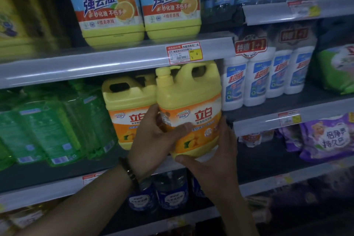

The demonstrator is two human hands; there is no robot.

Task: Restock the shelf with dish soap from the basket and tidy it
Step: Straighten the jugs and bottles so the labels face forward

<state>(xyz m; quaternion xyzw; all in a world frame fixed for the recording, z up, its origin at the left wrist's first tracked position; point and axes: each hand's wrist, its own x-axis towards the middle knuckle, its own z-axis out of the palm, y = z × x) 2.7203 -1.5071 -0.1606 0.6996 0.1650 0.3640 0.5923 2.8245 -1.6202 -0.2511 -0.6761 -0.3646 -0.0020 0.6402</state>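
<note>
Dish soap jug [189, 105], label outward, at the shelf [76, 170] front beside a matching jug [126, 105]: left hand [151, 136] wraps its side to steer, right hand [216, 151] cups its base corner to bear weight, seemingly for alignment.

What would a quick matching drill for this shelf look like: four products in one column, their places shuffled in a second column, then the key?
Things
1. yellow pump-top dish soap jug with orange label
2. pale blue-labelled jugs with yellow-green bases
3. clear green plastic bottles
4. white bottles with blue labels

Places
A. far left, on the same level as the held jug
B. gripped by the left hand and right hand
C. neighbouring bay, right of the held jug
D. on the upper shelf, above the red-edged price tag

Pairs: 1-B, 2-D, 3-A, 4-C
</note>
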